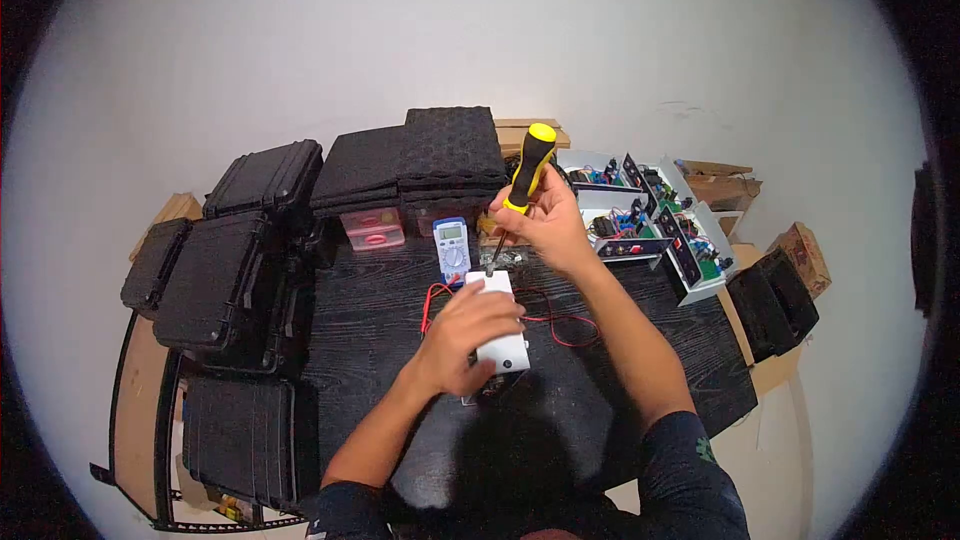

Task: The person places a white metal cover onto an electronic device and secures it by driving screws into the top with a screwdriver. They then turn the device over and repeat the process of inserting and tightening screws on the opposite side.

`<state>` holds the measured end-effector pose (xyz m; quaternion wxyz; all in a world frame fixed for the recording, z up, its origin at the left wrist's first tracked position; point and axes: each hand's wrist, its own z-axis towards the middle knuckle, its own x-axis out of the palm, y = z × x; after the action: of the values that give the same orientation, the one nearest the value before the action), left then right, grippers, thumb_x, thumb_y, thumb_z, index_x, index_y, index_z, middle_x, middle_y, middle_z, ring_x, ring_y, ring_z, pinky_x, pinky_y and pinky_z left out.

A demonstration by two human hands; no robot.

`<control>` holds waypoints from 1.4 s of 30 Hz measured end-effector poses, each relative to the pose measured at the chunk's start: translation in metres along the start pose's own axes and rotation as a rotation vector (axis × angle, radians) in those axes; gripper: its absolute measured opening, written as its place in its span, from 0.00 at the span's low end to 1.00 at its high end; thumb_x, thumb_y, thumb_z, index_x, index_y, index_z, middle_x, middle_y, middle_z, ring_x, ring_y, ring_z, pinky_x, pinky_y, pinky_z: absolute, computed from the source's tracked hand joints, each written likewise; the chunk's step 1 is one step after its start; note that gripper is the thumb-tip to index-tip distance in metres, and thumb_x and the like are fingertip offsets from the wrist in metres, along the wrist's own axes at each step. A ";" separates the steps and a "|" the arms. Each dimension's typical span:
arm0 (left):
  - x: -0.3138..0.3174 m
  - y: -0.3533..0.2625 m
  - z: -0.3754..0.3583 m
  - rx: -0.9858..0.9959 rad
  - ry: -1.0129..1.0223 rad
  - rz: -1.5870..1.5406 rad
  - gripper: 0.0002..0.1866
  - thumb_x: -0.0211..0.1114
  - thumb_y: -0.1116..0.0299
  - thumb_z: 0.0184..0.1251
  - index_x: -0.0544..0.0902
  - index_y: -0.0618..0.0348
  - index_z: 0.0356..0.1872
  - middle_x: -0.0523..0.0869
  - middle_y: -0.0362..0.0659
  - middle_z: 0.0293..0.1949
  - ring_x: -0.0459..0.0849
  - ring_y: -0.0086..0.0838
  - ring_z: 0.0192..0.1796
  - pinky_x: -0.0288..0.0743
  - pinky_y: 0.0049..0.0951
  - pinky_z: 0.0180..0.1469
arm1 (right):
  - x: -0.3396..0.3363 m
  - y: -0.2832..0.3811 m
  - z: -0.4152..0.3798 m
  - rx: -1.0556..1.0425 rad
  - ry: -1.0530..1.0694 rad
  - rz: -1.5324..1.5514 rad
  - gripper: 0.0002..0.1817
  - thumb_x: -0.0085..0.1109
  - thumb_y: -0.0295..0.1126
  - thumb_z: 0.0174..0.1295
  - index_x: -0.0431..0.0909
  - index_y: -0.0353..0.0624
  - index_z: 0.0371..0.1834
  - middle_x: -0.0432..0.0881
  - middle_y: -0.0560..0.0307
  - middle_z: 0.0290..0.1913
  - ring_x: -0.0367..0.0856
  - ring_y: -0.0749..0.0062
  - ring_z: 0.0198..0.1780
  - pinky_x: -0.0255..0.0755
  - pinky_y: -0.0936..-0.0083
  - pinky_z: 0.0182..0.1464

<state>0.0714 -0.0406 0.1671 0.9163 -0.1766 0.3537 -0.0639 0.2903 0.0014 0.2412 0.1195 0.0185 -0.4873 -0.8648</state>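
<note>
My right hand point(548, 218) is closed around a screwdriver point(532, 162) with a yellow and black handle. Its dark shaft points down to the far end of a white box-shaped case point(503, 351) on the table. Whether the tip touches a screw there is too small to tell. Over the middle of the case lies my left hand point(468, 330), slightly blurred, with fingers stretched across it and the thumb apart. Part of the case is hidden under that hand. A blue and white multimeter point(453, 248) stands just beyond the case, and a red test lead point(570, 331) curls beside it.
Black hard cases point(215, 275) are stacked along the left. Black foam sheets point(405, 162) sit at the back above red-and-clear boxes point(372, 228). On the right are several opened white housings point(705, 286) with circuit boards and wires. Cardboard point(803, 258) lies past the black table point(640, 410).
</note>
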 end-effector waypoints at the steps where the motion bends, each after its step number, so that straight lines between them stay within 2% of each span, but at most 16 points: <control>1: -0.001 -0.005 0.000 0.004 0.034 0.025 0.26 0.68 0.59 0.54 0.86 0.54 0.56 0.87 0.46 0.64 0.82 0.45 0.69 0.64 0.62 0.74 | -0.003 -0.001 0.000 0.011 0.016 0.036 0.17 0.64 0.26 0.75 0.72 0.37 0.63 0.87 0.52 0.51 0.89 0.76 0.43 0.85 0.79 0.41; 5: 0.001 -0.010 -0.002 0.010 0.103 0.090 0.29 0.72 0.60 0.52 0.86 0.51 0.59 0.87 0.42 0.66 0.82 0.41 0.70 0.63 0.60 0.75 | -0.004 -0.002 0.006 0.086 0.039 0.177 0.16 0.64 0.26 0.75 0.72 0.38 0.60 0.87 0.50 0.53 0.90 0.71 0.42 0.86 0.75 0.42; 12: 0.011 -0.003 -0.008 0.034 0.054 0.100 0.27 0.74 0.61 0.52 0.87 0.50 0.58 0.89 0.40 0.63 0.83 0.40 0.70 0.64 0.59 0.74 | 0.011 0.000 0.004 -0.025 -0.004 -0.142 0.18 0.64 0.27 0.75 0.72 0.39 0.63 0.87 0.50 0.53 0.90 0.73 0.44 0.86 0.78 0.43; 15: 0.012 -0.002 -0.009 0.034 0.051 0.112 0.26 0.74 0.61 0.52 0.87 0.50 0.56 0.89 0.41 0.62 0.83 0.40 0.69 0.65 0.59 0.73 | 0.010 0.005 0.003 0.055 0.010 0.098 0.18 0.65 0.26 0.75 0.71 0.38 0.63 0.87 0.52 0.50 0.89 0.76 0.43 0.84 0.79 0.39; 18: 0.015 0.001 -0.010 0.045 0.042 0.115 0.26 0.74 0.62 0.51 0.88 0.50 0.55 0.89 0.41 0.62 0.83 0.40 0.69 0.66 0.59 0.73 | 0.007 0.000 0.006 0.021 0.052 0.037 0.18 0.64 0.29 0.76 0.71 0.39 0.64 0.87 0.52 0.50 0.88 0.77 0.42 0.84 0.79 0.39; 19: 0.015 0.002 -0.011 0.048 0.037 0.115 0.26 0.74 0.63 0.51 0.88 0.50 0.55 0.89 0.41 0.62 0.83 0.40 0.69 0.66 0.59 0.72 | 0.008 0.000 0.005 -0.006 0.054 -0.024 0.18 0.62 0.30 0.77 0.72 0.38 0.65 0.87 0.52 0.53 0.89 0.75 0.43 0.85 0.77 0.40; 23: 0.015 0.000 -0.010 0.051 0.014 0.107 0.26 0.74 0.64 0.50 0.88 0.50 0.55 0.89 0.41 0.62 0.84 0.40 0.68 0.67 0.59 0.72 | 0.013 0.004 0.003 0.001 0.005 -0.165 0.19 0.64 0.29 0.76 0.71 0.38 0.65 0.86 0.52 0.56 0.89 0.76 0.44 0.85 0.77 0.41; 26: 0.015 0.001 -0.010 0.057 0.008 0.103 0.26 0.74 0.63 0.50 0.88 0.50 0.55 0.89 0.41 0.62 0.84 0.40 0.68 0.67 0.58 0.72 | 0.012 0.007 0.004 0.096 0.030 0.091 0.20 0.66 0.26 0.73 0.70 0.39 0.64 0.86 0.51 0.57 0.89 0.76 0.44 0.86 0.77 0.42; 32: 0.017 0.001 -0.010 0.056 -0.008 0.095 0.26 0.74 0.63 0.50 0.88 0.50 0.55 0.89 0.40 0.62 0.84 0.39 0.68 0.67 0.57 0.72 | 0.017 0.003 0.004 0.025 0.007 0.036 0.18 0.66 0.26 0.74 0.70 0.40 0.61 0.86 0.50 0.57 0.89 0.75 0.43 0.85 0.77 0.41; 33: 0.017 0.001 -0.010 0.056 -0.012 0.092 0.26 0.74 0.63 0.50 0.88 0.50 0.55 0.89 0.40 0.62 0.84 0.39 0.68 0.67 0.57 0.72 | 0.016 0.004 0.003 -0.006 0.008 -0.050 0.18 0.66 0.27 0.74 0.70 0.40 0.61 0.86 0.49 0.57 0.90 0.74 0.43 0.85 0.78 0.41; 39: 0.017 0.002 -0.010 0.064 -0.004 0.100 0.25 0.74 0.62 0.51 0.88 0.50 0.55 0.90 0.41 0.61 0.84 0.40 0.67 0.67 0.57 0.71 | 0.008 0.006 0.005 0.076 0.056 0.111 0.19 0.66 0.27 0.73 0.69 0.40 0.62 0.86 0.50 0.55 0.90 0.75 0.43 0.85 0.79 0.38; 42: 0.017 0.003 -0.010 0.071 -0.009 0.102 0.25 0.74 0.62 0.51 0.88 0.50 0.54 0.90 0.41 0.62 0.84 0.40 0.67 0.67 0.58 0.71 | 0.010 0.001 0.005 0.015 0.043 -0.009 0.18 0.63 0.28 0.75 0.70 0.38 0.63 0.86 0.49 0.57 0.89 0.75 0.43 0.85 0.78 0.39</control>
<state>0.0771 -0.0449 0.1486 0.9256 -0.1259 0.3558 -0.0290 0.2796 0.0028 0.2452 0.1260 0.0403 -0.4911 -0.8610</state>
